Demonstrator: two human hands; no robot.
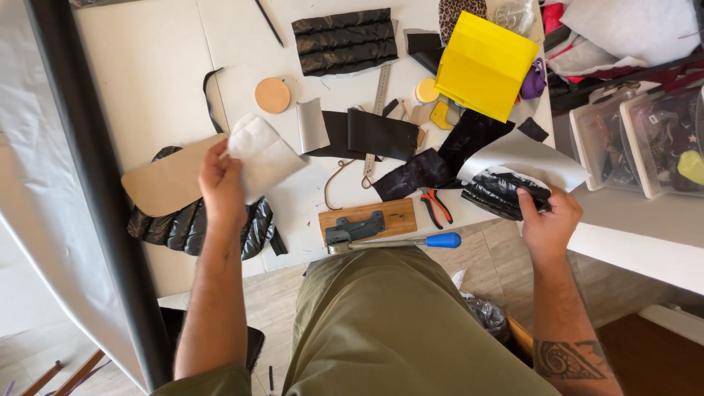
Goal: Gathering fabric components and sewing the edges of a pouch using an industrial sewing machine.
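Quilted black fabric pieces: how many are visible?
3: one at the table's far edge, one under the cardboard pattern by the left hand, one gripped in the right hand. Others may be hidden.

From the wooden block (pixel 369 217), the table (pixel 158 66) is bare toward ten o'clock, but toward one o'clock black fabric scraps (pixel 422 172), pliers (pixel 436 207) and a yellow folder (pixel 485 64) crowd the way

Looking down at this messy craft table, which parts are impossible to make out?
Head view only:
- Black quilted puffy fabric at the left: partly covered by the tan cardboard pattern piece and the left hand.
- Shiny black fabric piece in the right hand: fingers and a white sheet hide part of it.
- Clear plastic storage bins: contents blurred behind the walls, cut by the right edge.
- Leopard-print fabric: cut off by the top edge.
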